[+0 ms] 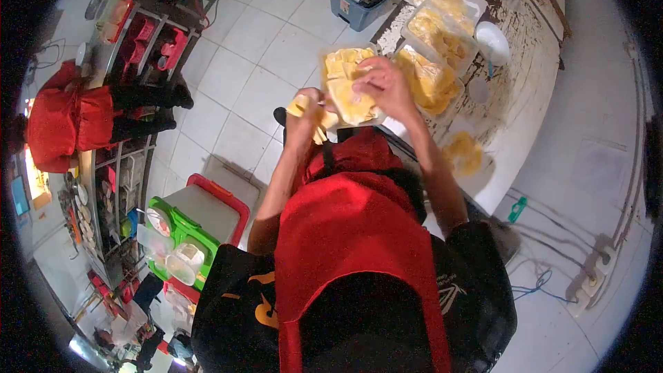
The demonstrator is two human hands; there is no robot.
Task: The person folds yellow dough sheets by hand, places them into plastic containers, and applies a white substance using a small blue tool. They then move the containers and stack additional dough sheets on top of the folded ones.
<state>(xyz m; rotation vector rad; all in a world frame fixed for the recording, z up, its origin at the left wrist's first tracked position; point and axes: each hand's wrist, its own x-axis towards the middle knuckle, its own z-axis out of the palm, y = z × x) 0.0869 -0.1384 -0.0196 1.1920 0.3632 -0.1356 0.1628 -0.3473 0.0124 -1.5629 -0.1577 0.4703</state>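
My left hand (309, 112) is closed around a small bunch of yellow dough sheets (323, 124), whose edges stick out on both sides of the fingers. In front of me stands a clear plastic tub (378, 116) filled with flat, square-cut yellow sheets. My right hand (390, 91) reaches over the tub's right side, fingers bent and pinched at a pale yellow dough sheet (351, 105) on top. Its exact grip is partly hidden. Just right of that hand, another tub of yellow dough pieces (428, 83) sits on the table.
On the worn white table (521, 76) are more dough tubs (442, 31), a white bowl (492, 43) and a loose yellow heap (464, 153). A grey bin (356, 7) stands behind. Left are a lidded box (207, 204), shelving (148, 45) and another person in red (76, 121).
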